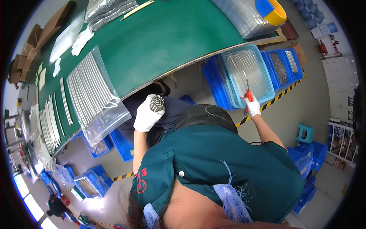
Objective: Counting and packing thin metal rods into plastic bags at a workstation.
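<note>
My left hand [146, 117], in a white glove, is closed around a tight bundle of thin metal tubes [157, 103], their ends facing up, in front of the table edge. My right hand [252, 107], gloved too, grips red-handled scissors [248, 95]. Their long thin metal end points away over a light blue bin [269, 82], which holds clear bags of thin metal rods [242, 63]. Left of my left hand, a clear plastic bag [100, 131] with a row of long metal tubes [90, 88] lies on the green table [160, 42] and overhangs its edge.
More tubes [49, 122] lie at the table's left. White gloves [81, 40], a yellow-handled knife [137, 10] and a yellow tape roll [276, 14] are farther back. Dark blue bins [279, 68] stand right of the light blue one. A teal stool [305, 133] stands at the right.
</note>
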`<state>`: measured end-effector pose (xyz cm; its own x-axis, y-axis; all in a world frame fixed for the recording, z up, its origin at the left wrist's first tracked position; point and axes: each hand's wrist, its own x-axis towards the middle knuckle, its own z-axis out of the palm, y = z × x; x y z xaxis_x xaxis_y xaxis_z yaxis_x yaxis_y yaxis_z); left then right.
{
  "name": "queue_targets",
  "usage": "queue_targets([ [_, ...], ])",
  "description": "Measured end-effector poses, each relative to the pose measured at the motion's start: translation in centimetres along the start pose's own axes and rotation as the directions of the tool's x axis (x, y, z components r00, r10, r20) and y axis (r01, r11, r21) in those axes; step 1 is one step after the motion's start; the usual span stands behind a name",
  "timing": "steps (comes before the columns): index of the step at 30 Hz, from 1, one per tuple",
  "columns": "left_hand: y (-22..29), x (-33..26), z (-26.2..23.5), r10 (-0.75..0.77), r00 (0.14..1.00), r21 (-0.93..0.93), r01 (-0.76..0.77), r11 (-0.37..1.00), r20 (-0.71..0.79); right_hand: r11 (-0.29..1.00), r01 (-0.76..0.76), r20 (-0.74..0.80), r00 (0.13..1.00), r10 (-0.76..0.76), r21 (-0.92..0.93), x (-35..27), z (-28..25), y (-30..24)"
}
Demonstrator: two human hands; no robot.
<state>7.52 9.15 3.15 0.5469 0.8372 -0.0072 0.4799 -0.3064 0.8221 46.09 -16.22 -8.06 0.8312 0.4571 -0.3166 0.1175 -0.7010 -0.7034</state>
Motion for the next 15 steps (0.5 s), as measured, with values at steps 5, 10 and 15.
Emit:
queue_targets([
  [5, 0.0, -0.2, 0.0, 0.004, 1.0, 0.001, -0.004, 1.0, -0.008, 0.952, -0.065, 0.142, 0.984, 0.111, -0.298, -0.5, -1.9, 2.3],
  [10, 0.9, -0.3, -0.4, 0.023, 1.0, 0.044, -0.023, 0.999, 0.004, 0.811, -0.022, 0.21, 0.962, 0.177, -0.584, 0.5, -3.4, 1.1],
  [15, 0.9, -0.4, -0.5, 0.195, 0.98, 0.107, -0.191, 0.976, -0.031, 0.363, 0.064, 0.335, 0.559, 0.758, -0.93, 1.2, -4.9, -1.6],
])
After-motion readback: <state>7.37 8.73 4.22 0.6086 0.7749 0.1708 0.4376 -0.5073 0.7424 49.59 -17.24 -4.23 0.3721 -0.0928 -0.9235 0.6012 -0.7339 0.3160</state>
